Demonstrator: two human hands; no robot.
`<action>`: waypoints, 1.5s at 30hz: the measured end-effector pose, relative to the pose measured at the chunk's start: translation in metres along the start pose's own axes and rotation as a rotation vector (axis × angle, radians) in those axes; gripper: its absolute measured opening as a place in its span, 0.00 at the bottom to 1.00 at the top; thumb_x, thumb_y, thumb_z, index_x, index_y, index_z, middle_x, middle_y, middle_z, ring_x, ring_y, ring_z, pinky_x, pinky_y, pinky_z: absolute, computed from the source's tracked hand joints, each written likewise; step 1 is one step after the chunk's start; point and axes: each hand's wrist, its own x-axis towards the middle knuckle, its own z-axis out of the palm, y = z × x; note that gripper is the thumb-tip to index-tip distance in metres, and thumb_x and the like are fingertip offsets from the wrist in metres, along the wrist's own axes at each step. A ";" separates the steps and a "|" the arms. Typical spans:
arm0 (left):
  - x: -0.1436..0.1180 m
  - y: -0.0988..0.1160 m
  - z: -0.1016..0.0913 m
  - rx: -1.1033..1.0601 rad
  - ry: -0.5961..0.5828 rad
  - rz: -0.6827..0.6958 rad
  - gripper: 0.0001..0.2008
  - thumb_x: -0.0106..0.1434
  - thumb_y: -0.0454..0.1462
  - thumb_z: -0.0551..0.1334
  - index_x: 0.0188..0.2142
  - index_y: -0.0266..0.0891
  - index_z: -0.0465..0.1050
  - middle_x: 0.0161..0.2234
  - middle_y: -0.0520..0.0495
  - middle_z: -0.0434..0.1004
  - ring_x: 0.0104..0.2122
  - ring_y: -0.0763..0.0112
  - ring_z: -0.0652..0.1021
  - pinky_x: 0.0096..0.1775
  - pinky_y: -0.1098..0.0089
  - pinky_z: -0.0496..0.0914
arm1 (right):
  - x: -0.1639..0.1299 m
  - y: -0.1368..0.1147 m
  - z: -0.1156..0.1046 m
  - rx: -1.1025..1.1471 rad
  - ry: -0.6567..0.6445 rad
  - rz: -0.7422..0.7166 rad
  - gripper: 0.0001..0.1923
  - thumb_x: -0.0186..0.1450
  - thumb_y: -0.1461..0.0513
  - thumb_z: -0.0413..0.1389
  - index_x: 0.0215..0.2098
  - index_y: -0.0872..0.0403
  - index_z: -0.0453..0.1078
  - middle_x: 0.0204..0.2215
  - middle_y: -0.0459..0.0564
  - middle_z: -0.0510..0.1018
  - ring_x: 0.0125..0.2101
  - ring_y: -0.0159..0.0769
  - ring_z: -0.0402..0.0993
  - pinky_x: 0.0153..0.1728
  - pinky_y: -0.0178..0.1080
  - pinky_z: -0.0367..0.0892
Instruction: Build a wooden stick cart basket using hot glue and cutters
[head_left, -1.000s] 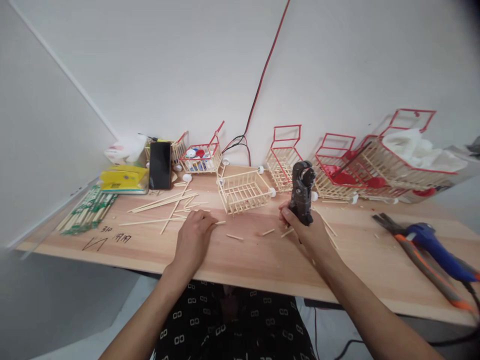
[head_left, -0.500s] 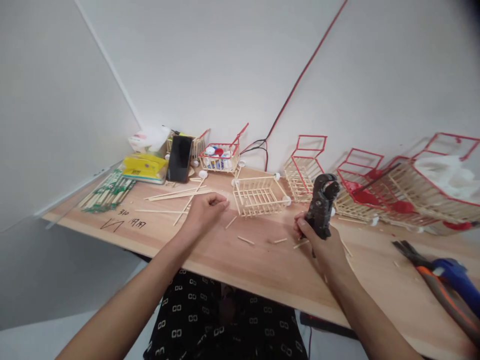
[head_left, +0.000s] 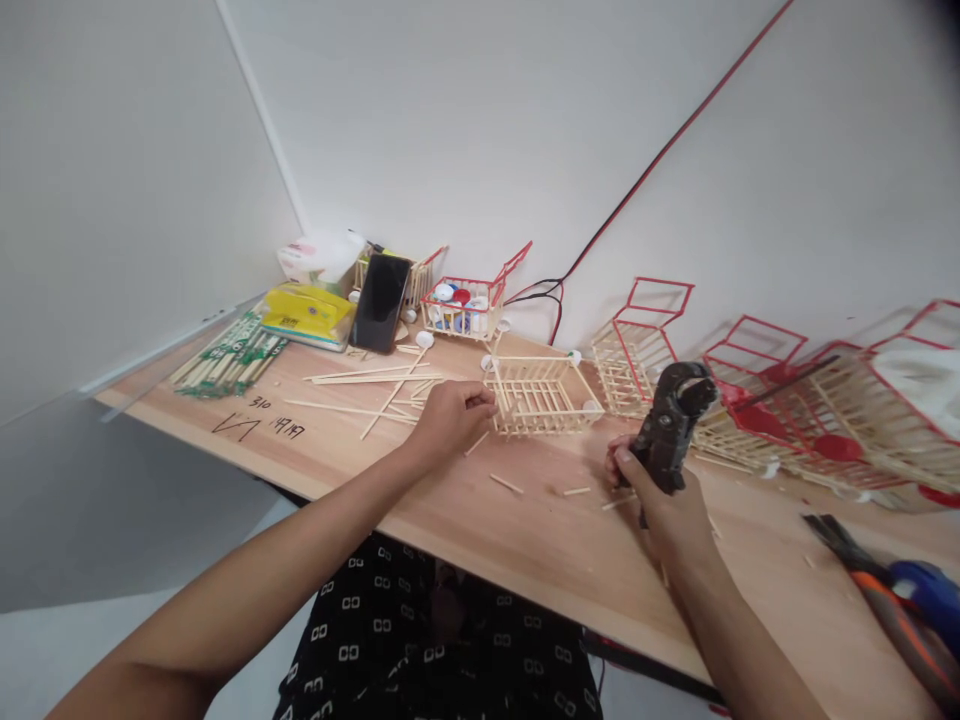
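**Cutter held upright beside an unpainted stick basket**

Near the front edge of the light wooden tabletop, the right hand is closed around the handles of a dark metal cutting plier, which is held upright and tilted slightly right, its head raised above the surface. Just left of that hand, several short cut wooden stick pieces are scattered on the bare wood. At the right front corner, orange-handled pliers and a blue glue gun are laid side by side.

Further in, the left hand is curled, its fingertips pinched together just beside the left end of a small unpainted basket of wooden sticks; whether a stick is gripped between them cannot be told. Long loose wooden sticks are spread to the left of the hand, and a bundle of green-wrapped sticks is set at the left edge.

Along the back edge, a yellow packet, a black phone, a red-rimmed stick basket of bottle caps and a row of red-framed stick carts are lined against the wall.
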 end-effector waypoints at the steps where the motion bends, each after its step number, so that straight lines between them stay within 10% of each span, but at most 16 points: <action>1: -0.001 0.001 0.000 0.009 -0.006 0.005 0.06 0.55 0.32 0.62 0.23 0.37 0.74 0.21 0.54 0.72 0.26 0.73 0.71 0.32 0.72 0.61 | 0.000 0.000 0.000 -0.005 -0.001 0.000 0.16 0.62 0.49 0.62 0.38 0.53 0.72 0.27 0.46 0.73 0.29 0.35 0.68 0.35 0.40 0.63; 45: -0.009 0.002 0.005 0.303 -0.011 0.202 0.10 0.60 0.30 0.57 0.23 0.39 0.66 0.22 0.55 0.67 0.26 0.72 0.67 0.32 0.70 0.56 | -0.002 0.002 -0.002 -0.082 -0.024 -0.021 0.17 0.63 0.48 0.61 0.38 0.53 0.73 0.28 0.46 0.74 0.30 0.37 0.70 0.38 0.40 0.64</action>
